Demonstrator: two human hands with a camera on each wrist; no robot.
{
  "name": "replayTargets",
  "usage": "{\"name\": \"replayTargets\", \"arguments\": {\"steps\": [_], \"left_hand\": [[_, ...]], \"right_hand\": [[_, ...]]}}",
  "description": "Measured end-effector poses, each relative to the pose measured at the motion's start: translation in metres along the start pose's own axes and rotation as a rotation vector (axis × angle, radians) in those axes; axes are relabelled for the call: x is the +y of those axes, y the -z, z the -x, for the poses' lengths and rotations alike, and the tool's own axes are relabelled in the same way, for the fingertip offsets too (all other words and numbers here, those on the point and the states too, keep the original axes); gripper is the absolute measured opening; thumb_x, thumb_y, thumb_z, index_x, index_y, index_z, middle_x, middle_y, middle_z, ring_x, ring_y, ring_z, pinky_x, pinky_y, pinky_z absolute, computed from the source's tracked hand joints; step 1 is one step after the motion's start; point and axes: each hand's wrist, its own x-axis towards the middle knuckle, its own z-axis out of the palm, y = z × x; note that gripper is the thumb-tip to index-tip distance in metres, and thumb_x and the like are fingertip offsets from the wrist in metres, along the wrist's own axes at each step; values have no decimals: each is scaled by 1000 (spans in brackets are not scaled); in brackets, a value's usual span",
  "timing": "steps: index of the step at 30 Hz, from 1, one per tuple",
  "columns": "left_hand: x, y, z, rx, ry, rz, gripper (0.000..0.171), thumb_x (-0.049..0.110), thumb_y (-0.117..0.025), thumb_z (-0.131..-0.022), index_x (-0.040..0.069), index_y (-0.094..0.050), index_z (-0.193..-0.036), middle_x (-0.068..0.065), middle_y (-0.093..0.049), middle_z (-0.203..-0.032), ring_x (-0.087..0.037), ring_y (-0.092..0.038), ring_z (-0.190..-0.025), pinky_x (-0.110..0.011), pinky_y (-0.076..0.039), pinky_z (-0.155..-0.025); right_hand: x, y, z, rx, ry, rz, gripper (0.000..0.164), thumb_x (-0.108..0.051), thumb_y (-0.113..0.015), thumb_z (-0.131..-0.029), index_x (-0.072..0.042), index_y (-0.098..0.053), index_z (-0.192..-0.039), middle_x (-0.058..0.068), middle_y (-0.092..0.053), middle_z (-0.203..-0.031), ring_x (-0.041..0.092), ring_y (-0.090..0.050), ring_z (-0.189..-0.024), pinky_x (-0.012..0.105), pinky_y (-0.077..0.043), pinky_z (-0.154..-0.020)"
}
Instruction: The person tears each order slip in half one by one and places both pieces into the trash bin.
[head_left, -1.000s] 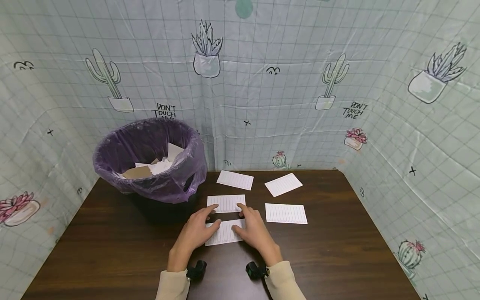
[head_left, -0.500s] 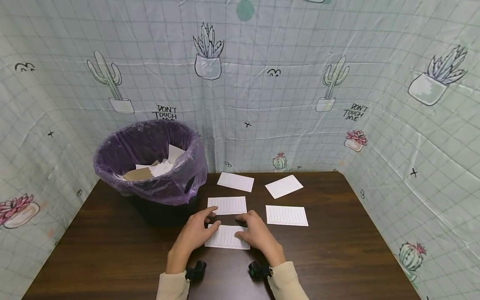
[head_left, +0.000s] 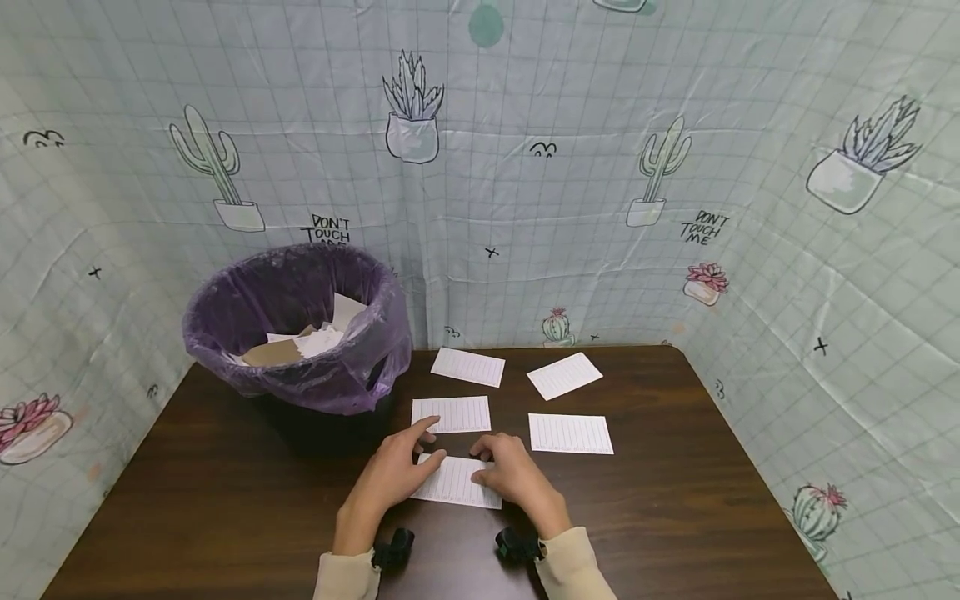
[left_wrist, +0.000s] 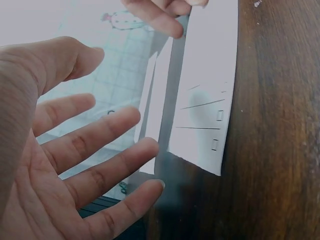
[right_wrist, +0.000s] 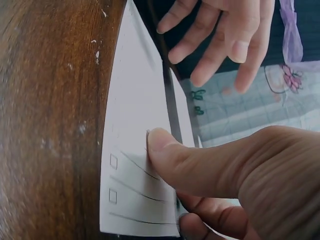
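A lined white index card with small checkboxes lies on the table nearest the person. The right hand grips its right end, thumb on the upper face and fingers curled at the far edge; the card bows slightly in the right wrist view. Over its left end the left hand hovers, fingers spread and holding nothing. Just beyond lies a second lined card, its lower left overlapped by the left fingertips in the head view.
Further cards lie on the brown table: one card at the back, a tilted card and a lined card to the right. A bin with a purple liner holding paper scraps stands back left. A printed curtain encloses the table.
The near card has turned clockwise, its right end shifting toward the person along with the right hand. The right fingers have drawn back from the second card; the left hand has moved slightly.
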Motion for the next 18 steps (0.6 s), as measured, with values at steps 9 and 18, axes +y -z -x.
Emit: {"name": "replayTargets", "arguments": {"steps": [9, 18], "left_hand": [[0, 1, 3, 9, -11, 7, 61, 23, -74, -95, 11, -51, -150, -9, -73, -116, -27, -68, -99, -47, -56, -87], [2, -3, 4, -10, -37, -24, 55, 20, -74, -94, 11, -57, -145, -11, -72, -121, -31, -67, -108, -52, -54, -93]], "right_hand": [[-2, -1, 0, -4, -19, -3, 18, 1, -81, -81, -1, -76, -98, 3, -69, -82, 10, -57, -73, 25, -49, -67], [1, 1, 1, 9, 4, -29, 10, 0, -78, -83, -7, -72, -81, -2, -65, -73, 5, -52, -65, 22, -47, -60]]}}
